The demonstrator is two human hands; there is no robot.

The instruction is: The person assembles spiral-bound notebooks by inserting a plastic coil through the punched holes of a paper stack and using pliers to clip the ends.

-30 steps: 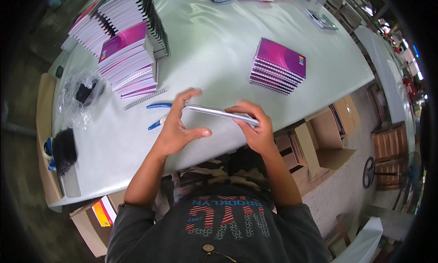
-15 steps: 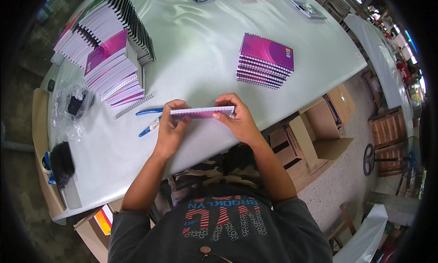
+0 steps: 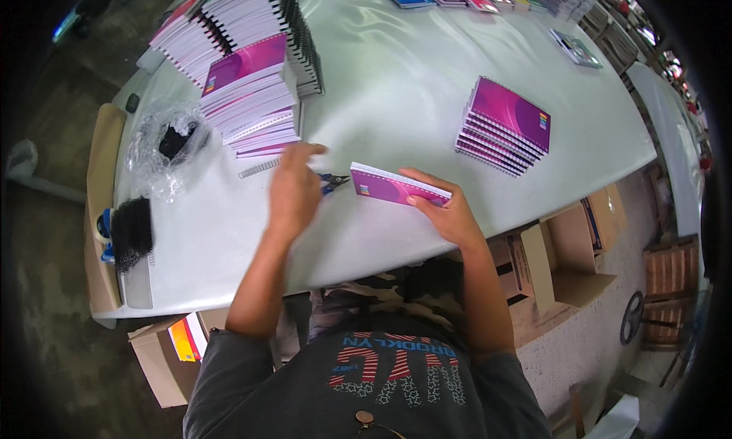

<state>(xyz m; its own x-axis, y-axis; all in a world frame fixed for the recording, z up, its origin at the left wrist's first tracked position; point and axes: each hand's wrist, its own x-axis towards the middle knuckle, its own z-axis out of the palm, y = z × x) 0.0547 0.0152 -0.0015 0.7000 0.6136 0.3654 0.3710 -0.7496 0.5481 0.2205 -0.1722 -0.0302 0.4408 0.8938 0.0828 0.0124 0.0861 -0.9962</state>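
My right hand [image 3: 451, 216] is closed on the right end of a small purple notebook [image 3: 393, 187]. A row of punched holes runs along its upper edge, and no coil shows in them. My left hand [image 3: 297, 191], blurred by motion, is open and away from the notebook. One finger stretches to the right, and nothing shows in its grasp. Just left of this hand lies a loose metal coil [image 3: 258, 168], partly hidden behind it. To its right, blue-handled pliers [image 3: 334, 183] lie on the table, their handles partly covered by the hand.
A stack of uncoiled purple notebooks [image 3: 248, 96] stands behind my left hand, beside taller black-coiled books [image 3: 297, 35]. Coil-bound purple notebooks [image 3: 507, 123] are piled at the right. Crumpled plastic [image 3: 164, 153] and black coils [image 3: 133, 233] lie left. Open cardboard boxes [image 3: 564, 256] sit below the table's right edge.
My left hand has let go of the notebook and moved left toward the coil and pliers. My right hand keeps the notebook, now tilted. The whole view has shifted.
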